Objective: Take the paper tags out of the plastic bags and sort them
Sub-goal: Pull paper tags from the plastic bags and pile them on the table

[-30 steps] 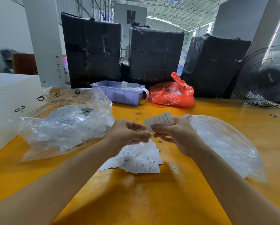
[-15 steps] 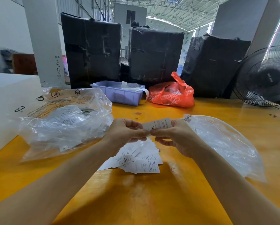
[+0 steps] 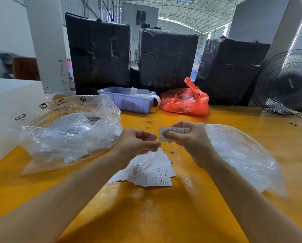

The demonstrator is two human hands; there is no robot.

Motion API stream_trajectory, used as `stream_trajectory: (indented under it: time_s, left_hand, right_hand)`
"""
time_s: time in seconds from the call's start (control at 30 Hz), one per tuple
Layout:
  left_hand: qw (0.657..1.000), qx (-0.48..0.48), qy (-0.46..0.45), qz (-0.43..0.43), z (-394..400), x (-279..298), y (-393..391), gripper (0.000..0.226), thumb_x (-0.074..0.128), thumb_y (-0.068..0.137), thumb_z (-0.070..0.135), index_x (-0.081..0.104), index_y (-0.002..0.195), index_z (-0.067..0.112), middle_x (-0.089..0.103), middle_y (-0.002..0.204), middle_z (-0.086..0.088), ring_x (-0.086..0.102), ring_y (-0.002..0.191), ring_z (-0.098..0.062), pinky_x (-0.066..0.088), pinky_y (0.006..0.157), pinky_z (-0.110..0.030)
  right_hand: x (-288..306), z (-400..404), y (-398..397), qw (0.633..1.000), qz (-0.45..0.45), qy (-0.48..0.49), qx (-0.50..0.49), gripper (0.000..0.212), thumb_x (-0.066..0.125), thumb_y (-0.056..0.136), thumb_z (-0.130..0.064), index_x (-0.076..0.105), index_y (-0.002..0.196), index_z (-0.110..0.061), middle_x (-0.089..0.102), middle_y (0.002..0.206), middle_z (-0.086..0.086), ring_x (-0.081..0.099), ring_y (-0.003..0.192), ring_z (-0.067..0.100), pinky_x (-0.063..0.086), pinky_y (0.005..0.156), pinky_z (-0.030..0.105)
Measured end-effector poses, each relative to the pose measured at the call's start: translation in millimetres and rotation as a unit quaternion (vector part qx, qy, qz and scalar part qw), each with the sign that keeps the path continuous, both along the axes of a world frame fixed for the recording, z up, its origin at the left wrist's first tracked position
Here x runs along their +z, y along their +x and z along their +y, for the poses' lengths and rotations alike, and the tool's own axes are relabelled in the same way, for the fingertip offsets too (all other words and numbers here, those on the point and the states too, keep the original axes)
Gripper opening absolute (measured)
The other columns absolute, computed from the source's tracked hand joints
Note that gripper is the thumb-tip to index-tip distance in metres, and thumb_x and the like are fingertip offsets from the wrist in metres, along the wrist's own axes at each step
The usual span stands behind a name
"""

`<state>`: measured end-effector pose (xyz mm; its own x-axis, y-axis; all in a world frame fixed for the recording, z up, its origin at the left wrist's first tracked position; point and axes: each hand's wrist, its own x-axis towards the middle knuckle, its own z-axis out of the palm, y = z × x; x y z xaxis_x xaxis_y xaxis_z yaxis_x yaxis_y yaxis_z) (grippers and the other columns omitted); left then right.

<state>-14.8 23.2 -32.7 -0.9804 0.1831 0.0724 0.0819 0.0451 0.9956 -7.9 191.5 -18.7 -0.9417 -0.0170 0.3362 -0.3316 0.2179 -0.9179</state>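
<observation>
The tag (image 3: 166,135) pinched in my right hand (image 3: 188,142) is matt white paper, like the printed pile (image 3: 152,174) below. Both bags (image 3: 68,134) (image 3: 241,155) are thin, crinkled clear plastic with glossy highlights. The table (image 3: 146,216) is smooth, slightly shiny yellow-painted wood.

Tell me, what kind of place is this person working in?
Most likely a warehouse or packing shed. A high metal truss roof spans overhead, large black-wrapped bales stand behind the yellow table, and a floor fan sits at the right. Paper tags and plastic bags cover the table.
</observation>
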Motion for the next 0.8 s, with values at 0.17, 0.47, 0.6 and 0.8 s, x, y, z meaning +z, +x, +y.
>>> stream_trajectory:
  time_s: [0.17, 0.47, 0.6, 0.8]
  left_hand:
    - [1.000, -0.006, 0.000, 0.004, 0.5, -1.5, -0.2, 0.023, 0.080, 0.066, 0.006, 0.066, 0.083, 0.012, 0.072, 0.066, 0.002, 0.070, 0.063, -0.010, 0.050, 0.068, -0.023]
    - [1.000, -0.003, -0.013, 0.021, 0.3, -2.5, -0.4, 0.022, 0.081, 0.064, 0.006, 0.066, 0.079, 0.012, 0.071, 0.064, 0.002, 0.069, 0.061, -0.010, 0.052, 0.067, -0.023]
    - [1.000, -0.002, -0.019, 0.020, 1.0, -2.1, 0.0, 0.023, 0.081, 0.064, 0.009, 0.066, 0.081, 0.011, 0.072, 0.065, 0.001, 0.070, 0.061, -0.010, 0.052, 0.065, -0.021]
    - [1.000, 0.000, -0.020, 0.020, 0.4, -1.8, 0.3, 0.023, 0.081, 0.064, 0.010, 0.067, 0.083, 0.009, 0.072, 0.069, -0.001, 0.070, 0.064, -0.012, 0.053, 0.067, -0.023]
  right_hand:
    - [-2.9, -2.9, 1.2, 1.000, 0.019, 0.013, -0.001, 0.011, 0.075, 0.075, -0.004, 0.066, 0.076, -0.010, 0.070, 0.078, 0.022, 0.064, 0.068, 0.024, 0.049, 0.064, 0.042]
    - [-5.7, -8.3, 2.5, 0.995, 0.075, 0.061, -0.014, 0.010, 0.075, 0.075, -0.002, 0.067, 0.081, -0.002, 0.068, 0.067, 0.005, 0.062, 0.055, 0.006, 0.047, 0.052, 0.017]
    - [-6.9, -7.6, 1.5, 0.991, 0.100, 0.081, -0.033, 0.009, 0.075, 0.076, -0.006, 0.067, 0.080, -0.007, 0.069, 0.070, 0.006, 0.065, 0.063, 0.016, 0.051, 0.057, 0.026]
    - [-9.3, -9.1, -0.5, 0.982, 0.136, 0.117, -0.055, 0.008, 0.076, 0.076, -0.007, 0.068, 0.077, -0.009, 0.067, 0.071, 0.003, 0.064, 0.066, 0.017, 0.050, 0.058, 0.024]
